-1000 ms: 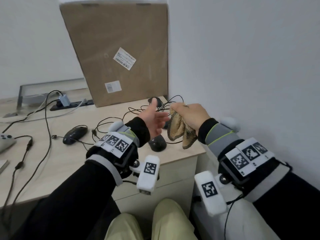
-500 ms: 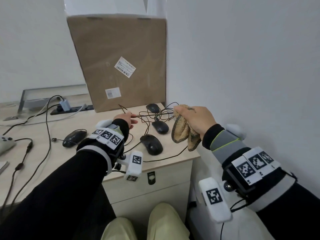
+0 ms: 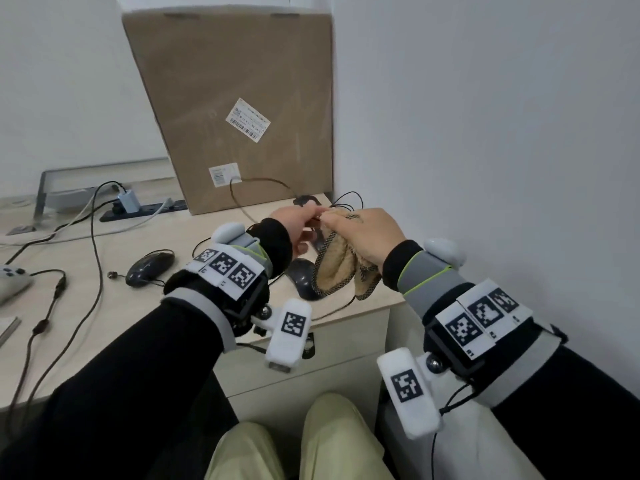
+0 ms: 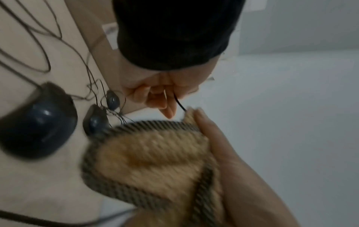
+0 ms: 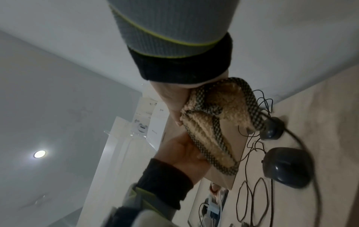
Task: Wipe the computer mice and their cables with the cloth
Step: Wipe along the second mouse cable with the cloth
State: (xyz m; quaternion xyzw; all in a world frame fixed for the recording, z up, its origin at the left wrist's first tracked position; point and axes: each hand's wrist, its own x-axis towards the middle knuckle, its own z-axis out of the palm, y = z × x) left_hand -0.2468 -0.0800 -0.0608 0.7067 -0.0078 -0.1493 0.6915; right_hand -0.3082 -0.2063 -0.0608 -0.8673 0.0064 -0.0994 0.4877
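Left hand pinching cable, seen only by left wrist, right hand clutching cloth.

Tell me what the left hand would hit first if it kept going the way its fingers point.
Probably the cloth bunched in the right hand; the left hand pinches a cable just beside it.

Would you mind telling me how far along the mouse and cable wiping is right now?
Nothing shows as finished. In hand: the left hand pinches a cable running into the cloth gripped by the right hand. Left: the mice on the desk, including the one apart at left.
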